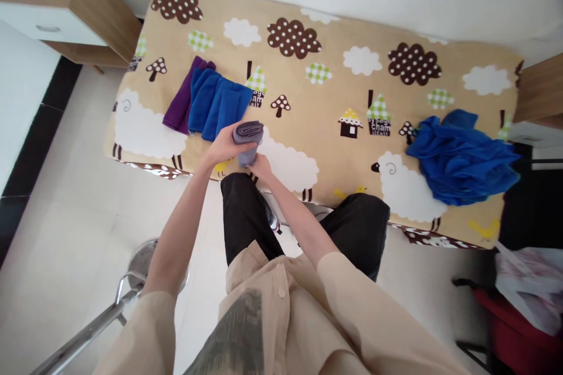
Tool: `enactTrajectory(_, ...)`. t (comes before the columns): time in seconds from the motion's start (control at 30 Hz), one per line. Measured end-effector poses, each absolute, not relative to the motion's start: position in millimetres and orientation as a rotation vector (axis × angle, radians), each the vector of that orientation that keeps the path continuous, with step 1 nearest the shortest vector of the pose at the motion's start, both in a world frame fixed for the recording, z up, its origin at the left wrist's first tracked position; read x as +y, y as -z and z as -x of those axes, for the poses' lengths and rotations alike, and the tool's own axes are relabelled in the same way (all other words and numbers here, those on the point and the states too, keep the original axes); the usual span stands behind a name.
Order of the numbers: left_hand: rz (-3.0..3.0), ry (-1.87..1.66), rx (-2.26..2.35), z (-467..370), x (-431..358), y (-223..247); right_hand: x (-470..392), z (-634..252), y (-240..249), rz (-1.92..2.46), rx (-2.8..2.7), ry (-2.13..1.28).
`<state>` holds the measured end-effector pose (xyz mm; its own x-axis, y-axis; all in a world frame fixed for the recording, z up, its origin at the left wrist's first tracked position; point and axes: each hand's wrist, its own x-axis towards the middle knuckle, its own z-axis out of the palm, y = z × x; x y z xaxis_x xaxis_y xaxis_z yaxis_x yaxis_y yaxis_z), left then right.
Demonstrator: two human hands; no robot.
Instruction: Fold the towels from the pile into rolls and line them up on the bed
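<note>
A grey towel point(248, 132), rolled or folded into a compact bundle, is held upright in both hands near the front edge of the bed. My left hand point(226, 143) wraps round its upper part from the left, thumb across the front. Lower down, my right hand point(261, 167) grips its bottom end, fingers partly hidden. Just beyond lie several folded blue towels point(215, 99), overlapping in a row, with a folded purple towel point(182, 99) at their left. Far to the right sits a crumpled heap of blue cloths point(464, 158).
A beige sheet point(321, 111) printed with sheep, clouds and mushrooms covers the bed. A wooden cabinet point(101, 9) stands at the left. A chrome stool point(143, 261) is behind my left arm. At lower right, a plastic bag point(534, 281) rests on something red.
</note>
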<state>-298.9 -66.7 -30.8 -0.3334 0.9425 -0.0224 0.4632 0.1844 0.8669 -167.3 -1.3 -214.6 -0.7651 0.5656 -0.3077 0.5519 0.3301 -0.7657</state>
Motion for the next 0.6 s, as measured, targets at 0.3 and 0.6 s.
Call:
enactTrajectory(0.3,-1.379,-1.121,2.503,285,-73,59,-17,110,206,1.245,-2.379,-1.466)
enactTrajectory(0.6,-1.700,-0.359,2.285,246,-3,143,-90,-101,137,1.094,-2.489,-1.738)
